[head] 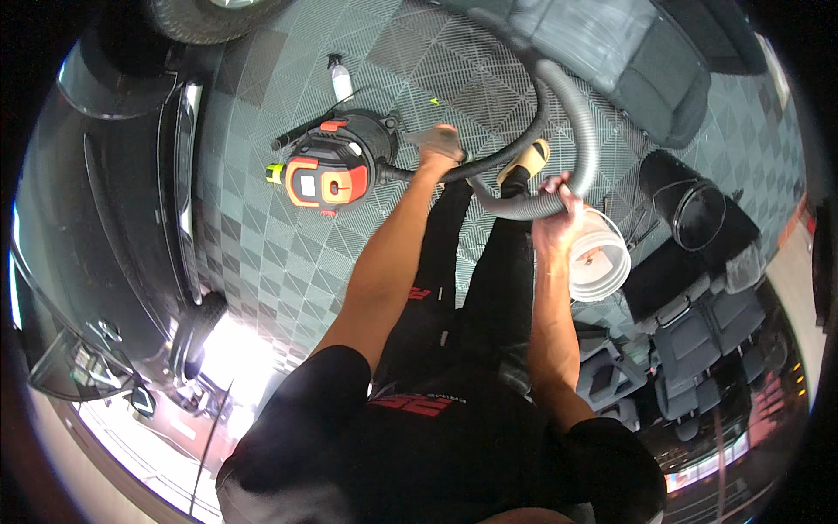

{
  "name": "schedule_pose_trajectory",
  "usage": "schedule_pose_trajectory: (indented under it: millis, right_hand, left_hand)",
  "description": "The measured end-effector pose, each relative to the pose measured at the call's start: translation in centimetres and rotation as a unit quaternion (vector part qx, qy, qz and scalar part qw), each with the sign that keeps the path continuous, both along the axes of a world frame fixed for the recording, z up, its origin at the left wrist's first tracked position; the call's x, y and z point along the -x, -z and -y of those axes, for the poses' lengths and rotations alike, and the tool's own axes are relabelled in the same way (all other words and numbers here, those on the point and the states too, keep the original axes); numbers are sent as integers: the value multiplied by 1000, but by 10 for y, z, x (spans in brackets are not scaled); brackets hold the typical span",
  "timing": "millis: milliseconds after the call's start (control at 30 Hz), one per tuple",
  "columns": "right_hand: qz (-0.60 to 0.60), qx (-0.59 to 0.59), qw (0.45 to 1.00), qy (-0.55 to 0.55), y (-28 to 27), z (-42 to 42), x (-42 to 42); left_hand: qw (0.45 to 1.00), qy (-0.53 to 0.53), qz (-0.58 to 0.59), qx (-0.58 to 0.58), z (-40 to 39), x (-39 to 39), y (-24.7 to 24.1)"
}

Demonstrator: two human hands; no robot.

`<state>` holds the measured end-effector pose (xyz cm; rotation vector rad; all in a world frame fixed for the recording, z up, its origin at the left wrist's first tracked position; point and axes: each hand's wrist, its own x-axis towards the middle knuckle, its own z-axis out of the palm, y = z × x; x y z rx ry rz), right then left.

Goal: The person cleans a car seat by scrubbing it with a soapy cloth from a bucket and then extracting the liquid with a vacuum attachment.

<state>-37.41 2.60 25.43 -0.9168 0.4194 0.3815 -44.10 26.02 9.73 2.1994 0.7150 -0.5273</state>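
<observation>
My right hand [559, 219] is closed around a thick grey corrugated hose [584, 131], which loops up and away from me. My left hand [440, 145] is blurred; it is beside the hose's other end and near a pale, flat piece [422, 137] that could be a nozzle, and its grip is not clear. To the left of that hand stands a red and black shop vacuum [330, 177] on the tiled floor. A thinner black hose [488, 164] runs from it, passing by my left hand and curving up towards the grey hose.
A spray bottle [340, 80] is beyond the vacuum. A white bucket [601, 265] stands right of my legs. Removed car seats [661, 92] lie at the upper right, more seats [687, 334] at the lower right, near a black cylindrical container [697, 213]. A black car [124, 216] fills the left side.
</observation>
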Motion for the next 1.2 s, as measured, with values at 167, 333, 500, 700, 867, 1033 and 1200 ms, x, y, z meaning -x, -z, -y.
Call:
schedule_pose_trajectory:
  millis: [167, 333, 500, 700, 867, 1033, 1200]
  right_hand:
    - [-79, 247, 957, -131, 26, 115, 98]
    - [143, 604, 734, -276, 118, 213, 231]
    - [-201, 569, 777, -181, 171, 261, 278]
    - [58, 466, 882, -30, 58, 187, 98]
    - [330, 300, 846, -291, -108, 99, -34]
    - [217, -19, 697, -683, -155, 36, -43]
    - [93, -102, 668, -731, -143, 60, -13]
  left_hand:
    - [824, -413, 172, 348, -62, 3, -56]
    - [700, -368, 351, 501, -102, -59, -126]
    - [670, -243, 493, 500, -120, -108, -231]
    - [584, -2, 487, 649, -105, -121, -333]
    - [484, 140, 436, 746, -40, -104, -369]
    - [277, 151, 470, 825, -5, -99, -414]
    - [378, 68, 512, 768, -12, -80, -449]
